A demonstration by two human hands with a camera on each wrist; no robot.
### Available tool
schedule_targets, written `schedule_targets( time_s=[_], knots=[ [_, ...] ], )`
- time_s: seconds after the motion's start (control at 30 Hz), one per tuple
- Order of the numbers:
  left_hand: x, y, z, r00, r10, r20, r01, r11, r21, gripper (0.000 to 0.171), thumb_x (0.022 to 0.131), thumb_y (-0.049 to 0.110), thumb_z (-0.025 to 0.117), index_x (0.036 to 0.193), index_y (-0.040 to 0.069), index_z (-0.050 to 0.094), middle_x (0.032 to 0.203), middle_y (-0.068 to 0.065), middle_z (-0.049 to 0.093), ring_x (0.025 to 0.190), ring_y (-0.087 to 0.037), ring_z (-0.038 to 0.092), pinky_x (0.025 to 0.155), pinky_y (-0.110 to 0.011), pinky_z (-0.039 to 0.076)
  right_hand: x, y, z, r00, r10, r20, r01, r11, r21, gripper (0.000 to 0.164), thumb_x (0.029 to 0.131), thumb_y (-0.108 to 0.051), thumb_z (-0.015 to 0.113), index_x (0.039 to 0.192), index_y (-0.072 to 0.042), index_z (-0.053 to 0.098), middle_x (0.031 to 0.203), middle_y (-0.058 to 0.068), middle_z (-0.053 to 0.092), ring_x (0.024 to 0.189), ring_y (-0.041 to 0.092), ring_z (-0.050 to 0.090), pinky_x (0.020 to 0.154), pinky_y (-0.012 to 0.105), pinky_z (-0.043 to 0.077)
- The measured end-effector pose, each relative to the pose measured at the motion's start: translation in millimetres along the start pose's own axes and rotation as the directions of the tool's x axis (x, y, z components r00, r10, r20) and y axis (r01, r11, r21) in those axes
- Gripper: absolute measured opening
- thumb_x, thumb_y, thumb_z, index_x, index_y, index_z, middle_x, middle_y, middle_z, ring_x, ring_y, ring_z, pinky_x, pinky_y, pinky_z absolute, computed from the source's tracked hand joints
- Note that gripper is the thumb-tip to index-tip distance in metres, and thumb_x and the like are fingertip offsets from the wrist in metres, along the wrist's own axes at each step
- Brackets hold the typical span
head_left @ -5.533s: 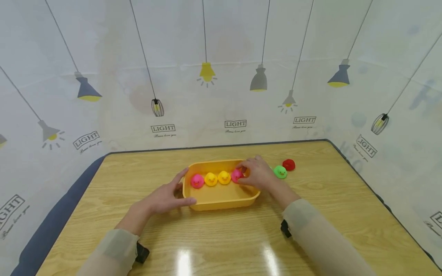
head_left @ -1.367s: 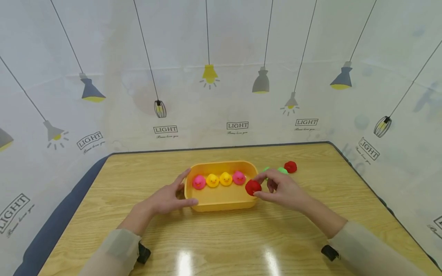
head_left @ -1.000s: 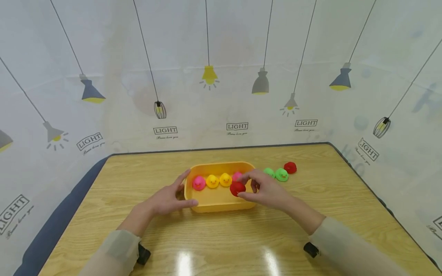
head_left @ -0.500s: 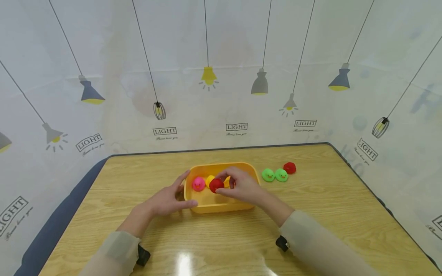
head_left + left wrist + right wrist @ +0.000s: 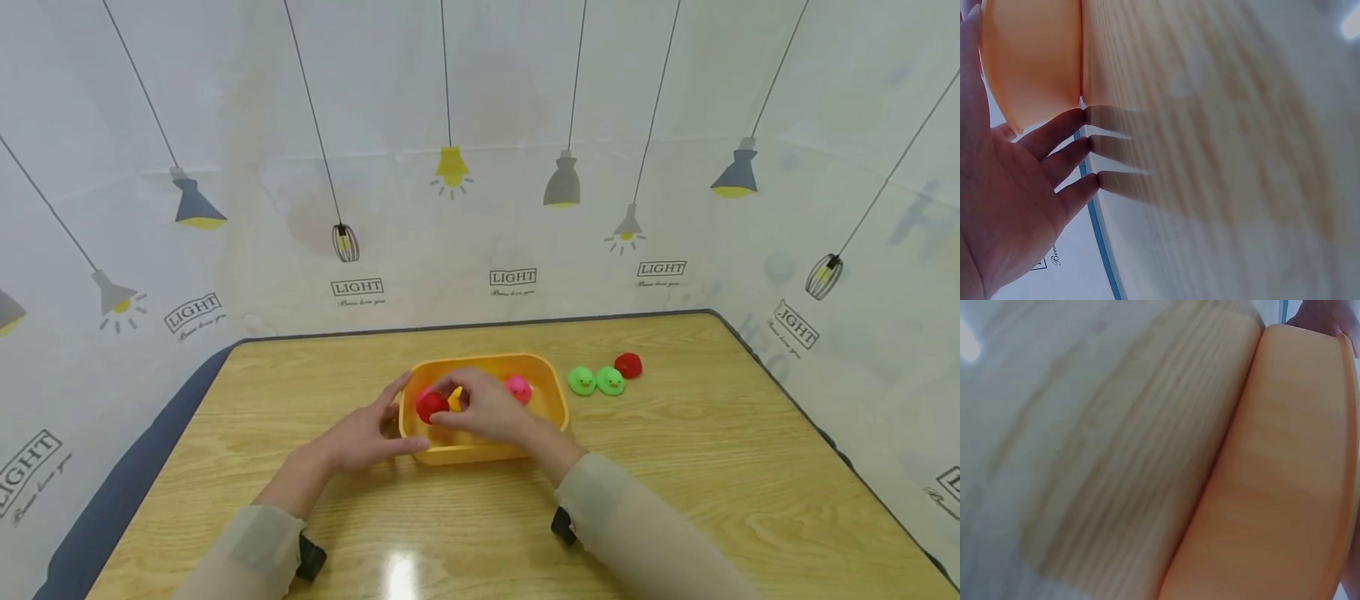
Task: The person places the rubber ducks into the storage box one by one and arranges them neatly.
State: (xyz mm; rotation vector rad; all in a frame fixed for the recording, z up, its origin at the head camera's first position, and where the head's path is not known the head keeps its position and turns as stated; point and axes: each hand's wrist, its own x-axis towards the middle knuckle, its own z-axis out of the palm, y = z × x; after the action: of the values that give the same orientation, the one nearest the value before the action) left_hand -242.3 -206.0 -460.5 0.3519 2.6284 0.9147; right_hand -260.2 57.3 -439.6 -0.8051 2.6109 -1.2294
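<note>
Two red toys (image 5: 432,408), two green ducks (image 5: 582,381)

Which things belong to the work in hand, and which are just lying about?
Work, likely: right hand, holding red toy; left hand at tray; yellow duck and pink duck inside; green ducks and second red toy outside.

Merely around: table, printed wall, wrist devices.
</note>
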Motion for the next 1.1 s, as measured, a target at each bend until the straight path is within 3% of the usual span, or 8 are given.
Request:
schedule_targets(
  time_s=[0.27,0.6,0.87,1.1],
  knots=[
    [0.3,0.5,0.7,1.000,0.005,0.003,-0.005,1.000,-0.010,0.114,0.090,0.075,0.076,0.175,0.049,0.004,0.172,-0.020,0.046,0.156,-0.051,0.046,0.123,-0.079,0.035,2.1,5.3,7.2,0.999,0.051,0.012,-0.052,0.998,0.032,0.029,0.099,-0.030,0.085,0.125,-0.027,0.073,0.117,-0.009,0.070,0.108,0.025,0.064,0.093,0.034,0.056],
    [-0.1,-1.0,0.7,1.000,0.016,-0.006,-0.016,1.000,-0.007,0.116,0.089,0.078,0.075,0.176,0.047,0.004,0.171,-0.020,0.048,0.156,-0.050,0.047,0.126,-0.076,0.035,6.1,8.0,9.5,0.989,0.096,0.109,-0.098,0.995,0.017,0.027,0.099,-0.026,0.085,0.122,-0.029,0.073,0.115,-0.010,0.070,0.111,0.022,0.065,0.097,0.035,0.059],
    [0.0,-1.4,1.8,1.000,0.022,-0.005,-0.022,1.000,-0.003,0.116,0.089,0.078,0.075,0.175,0.048,0.004,0.171,-0.019,0.048,0.156,-0.050,0.048,0.126,-0.075,0.036,8.4,8.4,11.2,0.978,0.159,0.136,-0.153,0.987,-0.053,0.023,0.097,-0.026,0.087,0.114,-0.027,0.072,0.100,-0.004,0.070,0.097,0.018,0.065,0.089,0.031,0.059],
    [0.6,-1.4,2.5,1.000,0.021,-0.004,-0.021,1.000,-0.005,0.115,0.089,0.077,0.075,0.175,0.048,0.005,0.171,-0.022,0.047,0.155,-0.051,0.049,0.125,-0.074,0.038,8.6,11.2,12.2,0.968,0.187,0.167,-0.185,0.982,-0.027,0.019,0.100,-0.025,0.084,0.115,-0.029,0.073,0.103,-0.005,0.071,0.099,0.019,0.066,0.090,0.032,0.060]
  ],
)
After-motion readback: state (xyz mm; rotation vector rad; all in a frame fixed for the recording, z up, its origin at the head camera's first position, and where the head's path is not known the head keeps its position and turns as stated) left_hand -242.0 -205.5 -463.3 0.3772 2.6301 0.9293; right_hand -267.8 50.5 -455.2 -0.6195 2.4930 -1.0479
